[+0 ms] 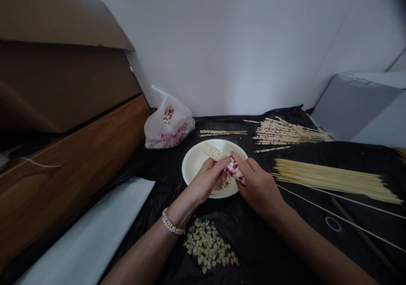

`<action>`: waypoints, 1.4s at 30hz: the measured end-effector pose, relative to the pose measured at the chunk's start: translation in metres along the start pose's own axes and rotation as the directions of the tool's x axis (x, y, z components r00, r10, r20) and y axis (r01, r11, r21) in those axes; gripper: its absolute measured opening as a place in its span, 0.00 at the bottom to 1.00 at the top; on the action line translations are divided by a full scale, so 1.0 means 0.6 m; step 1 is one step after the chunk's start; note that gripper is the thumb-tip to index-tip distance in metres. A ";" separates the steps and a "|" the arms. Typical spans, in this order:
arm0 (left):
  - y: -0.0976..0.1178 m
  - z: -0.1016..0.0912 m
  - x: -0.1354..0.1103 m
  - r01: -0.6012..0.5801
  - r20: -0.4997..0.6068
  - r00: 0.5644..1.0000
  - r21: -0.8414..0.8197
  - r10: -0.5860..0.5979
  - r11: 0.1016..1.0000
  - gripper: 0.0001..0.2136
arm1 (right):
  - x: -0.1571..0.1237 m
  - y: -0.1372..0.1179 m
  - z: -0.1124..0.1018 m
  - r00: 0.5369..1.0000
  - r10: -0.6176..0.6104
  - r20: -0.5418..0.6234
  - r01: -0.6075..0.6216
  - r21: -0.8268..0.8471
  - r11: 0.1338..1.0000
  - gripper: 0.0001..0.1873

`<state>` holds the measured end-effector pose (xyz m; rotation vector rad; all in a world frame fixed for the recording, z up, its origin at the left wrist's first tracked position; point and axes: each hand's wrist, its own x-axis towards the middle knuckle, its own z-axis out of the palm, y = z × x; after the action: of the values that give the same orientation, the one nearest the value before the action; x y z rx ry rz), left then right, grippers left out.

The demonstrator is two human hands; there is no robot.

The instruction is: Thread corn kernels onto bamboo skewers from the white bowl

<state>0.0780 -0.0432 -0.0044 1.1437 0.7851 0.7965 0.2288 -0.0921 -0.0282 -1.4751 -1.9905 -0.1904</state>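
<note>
An ear of corn point(234, 169) with white and purple kernels is held over a white bowl point(190, 169). Its upper left end is stripped to a pale cob. My left hand point(207, 176) grips it near the middle, thumb pressed on the kernels, with a beaded bracelet on that wrist. Wrapped around the lower right end is my right hand point(255, 181), its thumb side against the kernels. A few loose kernels show in the bowl beneath my hands. Nearer to me, a pile of pale loose kernels point(207, 242) lies on the black plastic sheet point(253, 251).
Behind the bowl stand a tied white plastic bag point(169, 122) and a few kernel-threaded sticks point(218, 132). More threaded sticks point(282, 132) lie at the back right, with bare thin sticks point(330, 179) nearer. A cardboard box point(63, 78) rises at left.
</note>
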 end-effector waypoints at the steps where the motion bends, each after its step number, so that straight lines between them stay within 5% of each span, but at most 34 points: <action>1: -0.002 0.000 0.001 -0.002 0.004 1.000 0.003 0.001 1.000 0.17 | 0.000 0.000 0.000 1.000 0.004 -0.001 -0.004 0.024 1.000 0.32; 17: 0.006 0.003 -0.003 0.036 0.029 0.999 -0.087 -0.033 0.996 0.15 | 0.006 0.004 0.003 0.996 0.033 -0.082 -0.016 0.200 0.980 0.29; 24: 0.005 0.000 -0.002 0.017 0.048 0.999 -0.175 -0.009 0.984 0.07 | 0.013 0.004 0.000 0.990 0.064 -0.125 -0.028 0.274 0.961 0.28; 30: 0.004 -0.006 -0.004 0.041 0.113 0.993 -0.135 -0.026 0.990 0.15 | 0.008 0.002 -0.003 0.996 0.037 -0.086 -0.025 0.135 0.991 0.29; 42: -0.001 -0.002 0.001 0.065 -0.006 0.998 -0.026 -0.065 0.998 0.04 | -0.001 0.001 0.003 0.987 -0.146 -0.068 0.118 -0.312 0.943 0.26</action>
<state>0.0774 -0.0422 -0.0054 1.0878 0.8111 0.7547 0.2286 -0.0917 -0.0299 -1.4878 -2.0544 -0.6396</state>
